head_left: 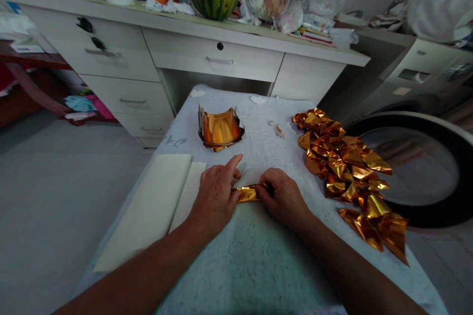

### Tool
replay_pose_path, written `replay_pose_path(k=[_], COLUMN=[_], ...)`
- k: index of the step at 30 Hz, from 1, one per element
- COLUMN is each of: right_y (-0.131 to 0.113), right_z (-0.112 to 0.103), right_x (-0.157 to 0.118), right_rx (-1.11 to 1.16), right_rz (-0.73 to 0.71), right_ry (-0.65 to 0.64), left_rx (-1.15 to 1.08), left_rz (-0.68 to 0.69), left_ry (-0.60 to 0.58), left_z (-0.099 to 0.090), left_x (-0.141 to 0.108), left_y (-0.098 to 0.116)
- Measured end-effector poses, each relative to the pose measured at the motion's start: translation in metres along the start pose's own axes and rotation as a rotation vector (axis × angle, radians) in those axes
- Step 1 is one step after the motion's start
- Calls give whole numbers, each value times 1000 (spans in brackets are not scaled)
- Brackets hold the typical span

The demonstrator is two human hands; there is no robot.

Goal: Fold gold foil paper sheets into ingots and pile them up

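As I look in from the left, pale paper [148,202]: a folded stack lies flat along the left side of the cloth-covered tabletop [258,261], with a narrower white portion showing just beside it.

Left hand [216,189]: the thumb meets the left end of the foil and the index finger is raised clear of it; whether the other fingers grip from behind, I cannot tell. It would serve best as the anchor, pressing evenly so that end doesn't skid.

Gold cup [220,128]: stands upright beyond the left hand, apart from it, with a scalloped top and a dark rim round its base.

Gold foil strip [248,193]: the piece being worked, a narrow band lying crosswise between both hands. I'd square its long edges before pressing, since foil probably keeps every crease, wrong ones included.

Right hand [281,197]: pinches the strip's right end, fingers curled. A slow, firm thumb stroke along the fold should sharpen it; a hard tug might tear it.

Small scraps [280,131]: a few bits beyond the right hand, best kept out from under the foil.

Gold foil pieces [343,157]: angular shapes heaped along the right side, near the washing machine door [414,167].
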State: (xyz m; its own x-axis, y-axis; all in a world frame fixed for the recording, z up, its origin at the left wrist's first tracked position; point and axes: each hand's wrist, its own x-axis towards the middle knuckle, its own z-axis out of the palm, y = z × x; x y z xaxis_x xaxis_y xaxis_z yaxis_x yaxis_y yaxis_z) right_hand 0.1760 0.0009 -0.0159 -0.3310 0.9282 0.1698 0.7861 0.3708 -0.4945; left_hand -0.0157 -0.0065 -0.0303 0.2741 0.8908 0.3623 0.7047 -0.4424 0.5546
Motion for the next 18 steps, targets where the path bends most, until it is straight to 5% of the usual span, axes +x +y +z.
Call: replay_pose_path(k=[18], right_y=[1], right_z=[2], right_x=[0], right_rx=[-3], right_rz=[17], right_ry=[6], left_rx=[83], left_rz=[-78], left_ry=[-2], left_z=[1], left_x=[0], left_y=[-2])
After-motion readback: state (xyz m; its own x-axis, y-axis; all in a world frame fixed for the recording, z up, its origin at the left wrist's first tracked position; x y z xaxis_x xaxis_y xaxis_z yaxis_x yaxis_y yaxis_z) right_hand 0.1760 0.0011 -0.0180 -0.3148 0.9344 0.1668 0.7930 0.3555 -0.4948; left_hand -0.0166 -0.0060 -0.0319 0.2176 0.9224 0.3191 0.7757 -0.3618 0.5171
